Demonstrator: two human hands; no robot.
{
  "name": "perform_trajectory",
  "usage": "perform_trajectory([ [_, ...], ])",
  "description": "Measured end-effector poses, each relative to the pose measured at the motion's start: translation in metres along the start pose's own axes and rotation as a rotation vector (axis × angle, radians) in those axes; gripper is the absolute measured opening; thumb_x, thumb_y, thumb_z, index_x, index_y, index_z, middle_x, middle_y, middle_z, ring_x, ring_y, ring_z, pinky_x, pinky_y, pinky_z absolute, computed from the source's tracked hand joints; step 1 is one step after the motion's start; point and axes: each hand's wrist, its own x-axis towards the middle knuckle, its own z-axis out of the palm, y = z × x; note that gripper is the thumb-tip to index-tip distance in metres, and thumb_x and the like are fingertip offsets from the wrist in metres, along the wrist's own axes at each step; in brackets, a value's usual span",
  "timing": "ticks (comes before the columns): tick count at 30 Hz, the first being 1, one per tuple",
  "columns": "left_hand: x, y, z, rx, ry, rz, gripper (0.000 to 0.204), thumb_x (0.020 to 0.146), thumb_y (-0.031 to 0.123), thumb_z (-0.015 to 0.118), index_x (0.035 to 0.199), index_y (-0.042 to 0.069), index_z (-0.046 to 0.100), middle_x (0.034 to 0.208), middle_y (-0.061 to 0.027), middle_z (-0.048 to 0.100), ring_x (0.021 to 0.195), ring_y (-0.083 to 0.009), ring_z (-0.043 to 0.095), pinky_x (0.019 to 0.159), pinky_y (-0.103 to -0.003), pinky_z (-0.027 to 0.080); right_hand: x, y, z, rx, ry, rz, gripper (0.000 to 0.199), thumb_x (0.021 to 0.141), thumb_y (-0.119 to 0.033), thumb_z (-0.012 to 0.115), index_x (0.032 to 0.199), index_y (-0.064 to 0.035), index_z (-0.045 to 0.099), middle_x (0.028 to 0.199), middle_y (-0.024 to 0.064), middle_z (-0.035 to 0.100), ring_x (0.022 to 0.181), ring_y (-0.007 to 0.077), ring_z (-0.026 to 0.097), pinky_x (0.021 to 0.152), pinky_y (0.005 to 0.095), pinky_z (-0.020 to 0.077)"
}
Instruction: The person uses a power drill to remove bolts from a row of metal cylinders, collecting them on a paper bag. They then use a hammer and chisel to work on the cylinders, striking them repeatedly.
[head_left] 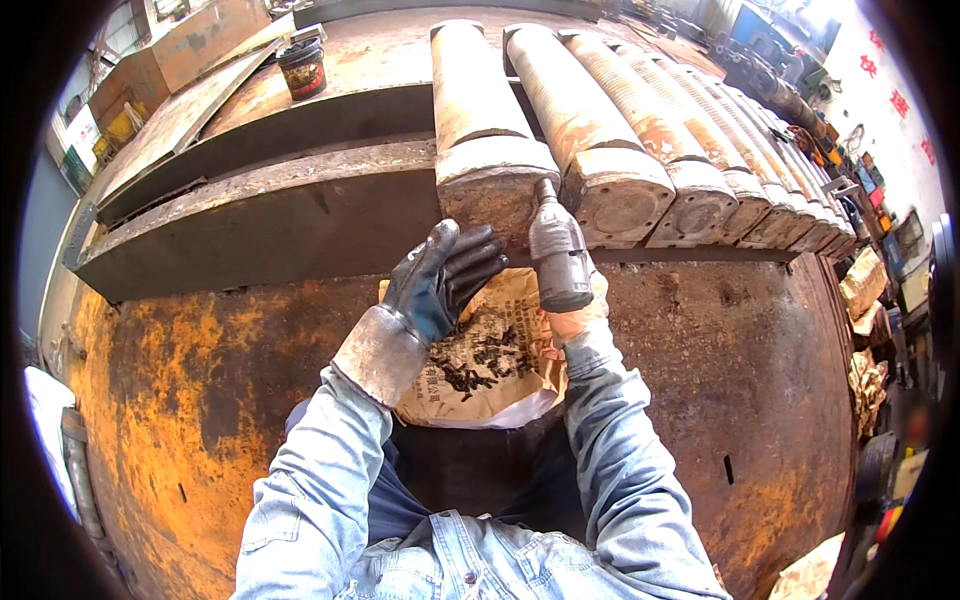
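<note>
My right hand (585, 312) grips a grey power tool (562, 250) with a rounded body and narrow nose; the tool hides most of the fingers. The nose meets the right side of the square end block on the nearest ribbed metal cylinder (495, 180). My left hand (440, 280), in a dark, worn glove with a pale cuff, is held just below that block. Its fingers are stretched out, and nothing shows in them. Beneath both hands lies a brown paper sack (500, 350) with several small dark pieces (470, 375) scattered on it.
More ribbed cylinders (615, 205) lie in a row to the right, resting across a long steel beam (250, 220). A black bucket (302, 68) stands at the far left. The rusty steel plate (200, 390) spreads under me. Crumpled paper (868, 390) and clutter line the right edge.
</note>
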Motion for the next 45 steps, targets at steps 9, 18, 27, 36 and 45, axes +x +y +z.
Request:
perform_trajectory([
  [9,0.013,-0.017,-0.01,-0.119,0.012,-0.01,0.074,0.096,0.054,0.064,0.136,-0.007,0.051,0.135,-0.0246,0.06,0.126,-0.0366,0.059,0.113,-0.045,0.047,-0.036,0.011,-0.015,0.063,0.03,-0.076,0.026,0.099,-0.01,0.062,0.125,-0.0068,0.06,0.104,0.0037,0.069,0.09,0.0115,0.064,0.079,0.0291,0.054],
  [18,0.013,-0.013,-0.007,-0.08,-0.04,-0.035,0.077,0.096,0.057,0.062,0.138,-0.007,0.052,0.139,-0.0257,0.057,0.13,-0.0363,0.056,0.116,-0.044,0.044,-0.029,0.033,-0.008,0.536,0.01,0.007,0.033,0.093,-0.014,0.071,0.124,-0.0086,0.06,0.099,0.0056,0.071,0.09,0.0139,0.066,0.078,0.0312,0.0542],
  [27,0.015,-0.011,-0.001,-0.175,0.014,0.009,0.066,0.097,0.041,0.069,0.134,-0.01,0.049,0.134,-0.0248,0.06,0.124,-0.0345,0.061,0.108,-0.043,0.053,-0.029,0.032,-0.006,0.32,0.061,-0.032,0.031,0.093,-0.016,0.07,0.122,-0.0068,0.062,0.102,0.0061,0.071,0.089,0.0151,0.066,0.079,0.0308,0.0533],
  [36,0.031,-0.019,0.013,-0.159,-0.032,-0.076,0.062,0.096,0.042,0.07,0.13,-0.008,0.055,0.128,-0.0247,0.063,0.122,-0.0347,0.063,0.107,-0.041,0.053,-0.051,0.056,-0.024,-0.009,-0.022,-0.075,0.016,0.09,-0.017,0.07,0.098,-0.0028,0.066,0.079,0.002,0.062,0.072,0.0147,0.058,0.065,0.0335,0.0474],
  [45,0.064,-0.029,0.044,-0.168,-0.064,-0.223,0.079,0.093,0.064,0.063,0.133,-0.005,0.059,0.131,-0.0201,0.064,0.116,-0.0276,0.064,0.104,-0.039,0.052,-0.076,0.061,-0.04,-0.047,-0.11,-0.167,0.018,0.09,-0.016,0.072,0.102,-0.0036,0.066,0.082,0.0041,0.064,0.074,0.015,0.059,0.068,0.033,0.0484],
])
